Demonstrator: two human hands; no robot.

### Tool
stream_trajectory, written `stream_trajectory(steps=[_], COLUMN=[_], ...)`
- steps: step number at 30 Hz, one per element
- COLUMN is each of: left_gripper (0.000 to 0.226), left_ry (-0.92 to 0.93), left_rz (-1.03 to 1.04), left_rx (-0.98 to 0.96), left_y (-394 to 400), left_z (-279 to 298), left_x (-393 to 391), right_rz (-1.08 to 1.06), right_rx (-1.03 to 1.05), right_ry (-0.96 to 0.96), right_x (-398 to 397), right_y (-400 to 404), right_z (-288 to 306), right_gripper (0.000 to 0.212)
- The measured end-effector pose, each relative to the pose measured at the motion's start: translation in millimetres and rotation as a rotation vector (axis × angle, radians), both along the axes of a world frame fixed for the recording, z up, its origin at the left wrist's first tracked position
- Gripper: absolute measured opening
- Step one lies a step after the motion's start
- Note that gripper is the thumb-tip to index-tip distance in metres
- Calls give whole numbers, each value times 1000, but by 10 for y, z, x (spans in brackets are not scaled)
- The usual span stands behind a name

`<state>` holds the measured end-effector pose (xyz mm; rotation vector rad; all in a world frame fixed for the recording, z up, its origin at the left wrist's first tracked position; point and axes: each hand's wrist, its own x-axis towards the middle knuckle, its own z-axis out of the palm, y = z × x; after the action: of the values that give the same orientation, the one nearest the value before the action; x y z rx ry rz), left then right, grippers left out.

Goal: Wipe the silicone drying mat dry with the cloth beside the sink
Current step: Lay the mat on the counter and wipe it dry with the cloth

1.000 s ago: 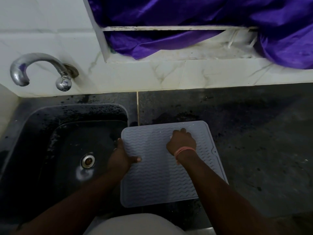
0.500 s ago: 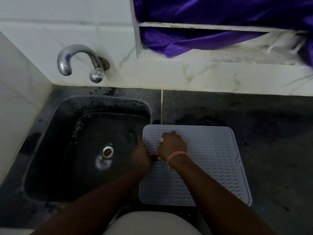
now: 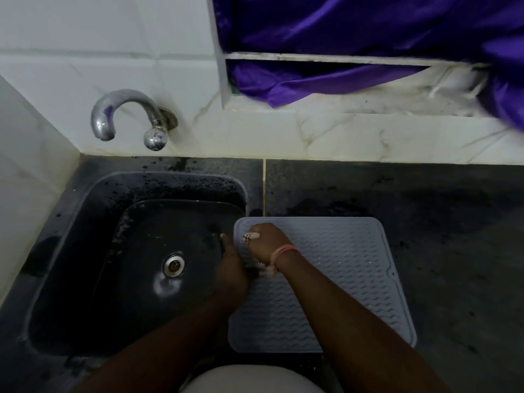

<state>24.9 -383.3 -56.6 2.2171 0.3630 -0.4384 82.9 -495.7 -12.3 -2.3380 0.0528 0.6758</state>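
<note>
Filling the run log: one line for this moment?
right hand holds cloth on mat | left hand grips mat's sink-side edge | wiping

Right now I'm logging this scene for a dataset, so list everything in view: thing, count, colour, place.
silicone drying mat: one, grey with wavy ribs, flat on the counter right of the sink
cloth: one, pale with dark lines, mostly hidden in the right hand
sink: one, black, left, wet-speckled
drain: one, metal, middle of the sink floor
tap: one, chrome, on the wall above the sink
counter: one, dark stone, right
curtain: one, purple, over the window ledge, top right
wristband: one, pink, right wrist
left hand: at the mat's left edge; grip unclear
right hand: fist on the mat's near-left corner area, holds the cloth
</note>
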Motion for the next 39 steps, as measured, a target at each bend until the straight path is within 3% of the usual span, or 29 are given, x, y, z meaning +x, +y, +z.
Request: stream_trajectory(steps=[2,4,6,12,16,20,29,39], left_gripper=[129,145,144,139,138,139,142,145], left_ry=[35,86,92,51,74,93,114,120], left_rz=[-15,-12,-10,-47,-77,-87,-116,-119], left_rx=[-84,-148,-179,-154,-131,-84,-66,-31], left_y=[-11,10,1,10,13,21,18,49], left_z=[23,73,106,38,12,30,51,97], left_x=[-10,-6,-11,27,62,97,128,76], right_rz=[-148,-306,-442,-617,-549,-543,-457,-344], right_rx=[72,117,78,-308,-502,-554,-586,-543], right_ry=[-23,-40,-68,-176,-76,-8,40,-12], right_x=[-110,-258,-420,-714,-706,-732,-552,-505], right_y=[-313,-688,-1102,-2163,-2257,-2115,-2156,-1379], right_z=[-11,-29,-10,66,51,18,121,54], right_gripper=[24,21,20,22,30,31,44,37])
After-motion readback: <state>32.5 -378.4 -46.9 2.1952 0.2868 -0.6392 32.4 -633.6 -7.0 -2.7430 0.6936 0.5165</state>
